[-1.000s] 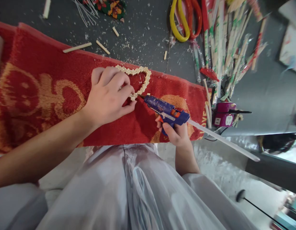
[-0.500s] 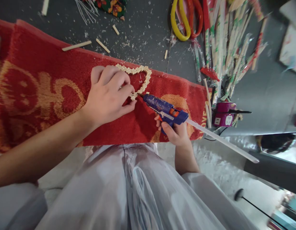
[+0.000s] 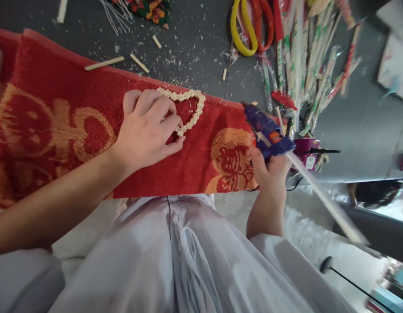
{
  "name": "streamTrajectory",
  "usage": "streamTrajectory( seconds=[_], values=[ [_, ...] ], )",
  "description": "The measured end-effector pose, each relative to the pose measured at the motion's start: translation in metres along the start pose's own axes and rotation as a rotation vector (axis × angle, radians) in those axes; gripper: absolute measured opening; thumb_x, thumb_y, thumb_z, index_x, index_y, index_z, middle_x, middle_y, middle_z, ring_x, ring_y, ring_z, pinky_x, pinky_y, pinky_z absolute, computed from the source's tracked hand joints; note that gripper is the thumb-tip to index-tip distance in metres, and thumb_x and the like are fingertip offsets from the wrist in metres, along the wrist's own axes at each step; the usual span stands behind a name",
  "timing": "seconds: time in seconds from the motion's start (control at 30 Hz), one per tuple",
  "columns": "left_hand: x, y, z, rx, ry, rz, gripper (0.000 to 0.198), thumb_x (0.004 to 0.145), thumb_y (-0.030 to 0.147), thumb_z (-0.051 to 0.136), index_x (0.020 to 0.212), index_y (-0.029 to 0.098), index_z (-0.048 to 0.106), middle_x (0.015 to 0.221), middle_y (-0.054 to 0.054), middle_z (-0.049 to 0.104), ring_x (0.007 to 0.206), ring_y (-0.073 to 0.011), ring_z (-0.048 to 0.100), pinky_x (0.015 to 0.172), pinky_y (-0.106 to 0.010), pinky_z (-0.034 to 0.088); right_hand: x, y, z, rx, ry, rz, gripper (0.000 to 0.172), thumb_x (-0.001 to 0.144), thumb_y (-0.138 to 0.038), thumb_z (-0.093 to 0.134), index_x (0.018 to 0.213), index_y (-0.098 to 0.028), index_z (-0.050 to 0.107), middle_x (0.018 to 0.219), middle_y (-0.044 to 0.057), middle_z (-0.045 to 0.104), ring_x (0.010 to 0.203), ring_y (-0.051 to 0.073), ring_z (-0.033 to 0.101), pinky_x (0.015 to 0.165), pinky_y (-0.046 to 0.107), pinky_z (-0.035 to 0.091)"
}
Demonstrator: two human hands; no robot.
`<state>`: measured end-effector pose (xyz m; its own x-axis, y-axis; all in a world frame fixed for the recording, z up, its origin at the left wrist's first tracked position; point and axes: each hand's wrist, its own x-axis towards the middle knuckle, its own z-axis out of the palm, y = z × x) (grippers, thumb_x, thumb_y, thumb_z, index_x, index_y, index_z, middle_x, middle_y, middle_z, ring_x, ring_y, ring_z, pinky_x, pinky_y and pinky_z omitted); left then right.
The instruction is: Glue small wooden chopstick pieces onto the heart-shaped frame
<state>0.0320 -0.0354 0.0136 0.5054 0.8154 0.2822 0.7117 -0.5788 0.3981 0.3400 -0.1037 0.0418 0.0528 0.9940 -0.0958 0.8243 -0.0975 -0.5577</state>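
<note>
A cream beaded strand (image 3: 200, 108) curves in a loop on the red towel (image 3: 162, 174). My left hand (image 3: 149, 126) rests over its left part, with thumb and fingers pinched on the strand near its lower end; some of the strand is hidden under the fingers. Over the towel's right end, my right hand (image 3: 269, 169) grips a blue glue gun (image 3: 266, 130), slightly blurred. A long translucent glue stick (image 3: 325, 198) sticks out of its back, and its nozzle is apart from the strand.
Yellow-handled (image 3: 243, 30) and red-handled (image 3: 265, 26) scissors lie at the top, beside a pile of wrapped sticks (image 3: 299, 56). A purple box (image 3: 307, 152) stands at the right. Short cream sticks (image 3: 104, 63) and shavings are scattered beyond the towel. White wires (image 3: 115, 17) lie at upper left.
My right hand has moved right with the glue gun, taking its nozzle away from the strand. My left hand and the strand have hardly moved.
</note>
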Motion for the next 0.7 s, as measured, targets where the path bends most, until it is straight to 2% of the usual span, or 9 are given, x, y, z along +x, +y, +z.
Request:
streamTrajectory(
  seconds=[0.03,0.1,0.2,0.27,0.37,0.43,0.53,0.6,0.7],
  values=[
    [0.0,0.0,0.0,0.009,0.005,0.006,0.02,0.089,0.039,0.057,0.086,0.02,0.062,0.103,-0.003,0.06,0.115,-0.0327,0.056,0.093,-0.061,0.044,0.005,0.004,-0.002,-0.164,0.076,0.023,0.049,0.09,-0.061,0.05,0.111,-0.019,0.062,0.095,0.015,0.068,0.092,0.033,0.066,0.083,0.052,0.053],
    [0.0,0.0,0.0,0.0,0.007,0.0,0.02,0.089,0.039,0.057,0.086,0.021,0.063,0.103,-0.004,0.059,0.116,-0.0338,0.056,0.094,-0.062,0.044,0.014,0.009,-0.005,-0.372,0.124,0.008,0.056,0.089,-0.063,0.051,0.115,-0.015,0.059,0.104,0.018,0.067,0.101,0.037,0.065,0.089,0.058,0.05],
    [-0.001,0.0,0.002,-0.041,0.012,-0.033,0.017,0.088,0.039,0.059,0.088,0.023,0.064,0.104,-0.004,0.059,0.119,-0.0335,0.054,0.099,-0.063,0.042,0.018,0.003,-0.016,-0.472,-0.005,-0.083,0.056,0.089,-0.061,0.055,0.121,-0.015,0.055,0.111,0.018,0.065,0.109,0.037,0.062,0.093,0.059,0.049],
    [-0.001,-0.001,0.003,-0.049,0.019,-0.035,0.017,0.087,0.04,0.06,0.087,0.023,0.063,0.104,-0.004,0.059,0.119,-0.0334,0.054,0.099,-0.064,0.041,0.016,-0.01,-0.028,-0.488,-0.085,-0.126,0.056,0.088,-0.059,0.06,0.125,-0.017,0.054,0.11,0.016,0.064,0.11,0.036,0.061,0.095,0.059,0.048],
    [-0.001,-0.001,0.003,-0.058,0.015,-0.037,0.019,0.089,0.042,0.058,0.088,0.023,0.063,0.103,-0.003,0.06,0.118,-0.0328,0.054,0.1,-0.065,0.039,0.018,-0.04,-0.037,-0.455,-0.081,-0.211,0.051,0.088,-0.049,0.063,0.128,-0.018,0.054,0.102,0.012,0.063,0.105,0.033,0.061,0.098,0.057,0.048],
    [-0.001,-0.001,0.002,-0.061,0.011,-0.048,0.018,0.09,0.042,0.057,0.088,0.024,0.063,0.103,-0.003,0.06,0.119,-0.0319,0.054,0.101,-0.063,0.039,0.028,-0.061,-0.03,-0.39,-0.098,-0.341,0.036,0.093,-0.04,0.06,0.124,-0.022,0.057,0.105,0.011,0.061,0.108,0.031,0.059,0.099,0.054,0.048],
    [-0.002,0.0,0.0,-0.065,0.003,-0.046,0.017,0.089,0.041,0.06,0.09,0.024,0.062,0.105,-0.003,0.06,0.119,-0.0323,0.053,0.101,-0.061,0.039,0.055,-0.082,-0.001,-0.308,-0.173,-0.595,0.025,0.093,-0.031,0.059,0.118,-0.024,0.059,0.106,0.008,0.059,0.108,0.03,0.057,0.098,0.052,0.047],
    [-0.003,0.0,-0.001,-0.051,0.0,-0.033,0.017,0.088,0.041,0.062,0.092,0.024,0.062,0.107,-0.003,0.061,0.119,-0.0324,0.053,0.101,-0.059,0.04,0.073,-0.088,0.019,-0.276,-0.207,-0.705,0.02,0.094,-0.024,0.056,0.114,-0.022,0.06,0.106,0.008,0.057,0.109,0.029,0.056,0.097,0.05,0.047],
    [-0.004,-0.001,0.001,0.013,0.016,-0.014,0.017,0.089,0.041,0.061,0.092,0.024,0.062,0.108,-0.004,0.062,0.116,-0.0307,0.054,0.098,-0.055,0.043,0.092,-0.088,0.038,-0.254,-0.255,-0.787,0.014,0.094,-0.019,0.052,0.103,-0.02,0.063,0.105,0.007,0.056,0.11,0.028,0.054,0.095,0.046,0.047]
  ],
)
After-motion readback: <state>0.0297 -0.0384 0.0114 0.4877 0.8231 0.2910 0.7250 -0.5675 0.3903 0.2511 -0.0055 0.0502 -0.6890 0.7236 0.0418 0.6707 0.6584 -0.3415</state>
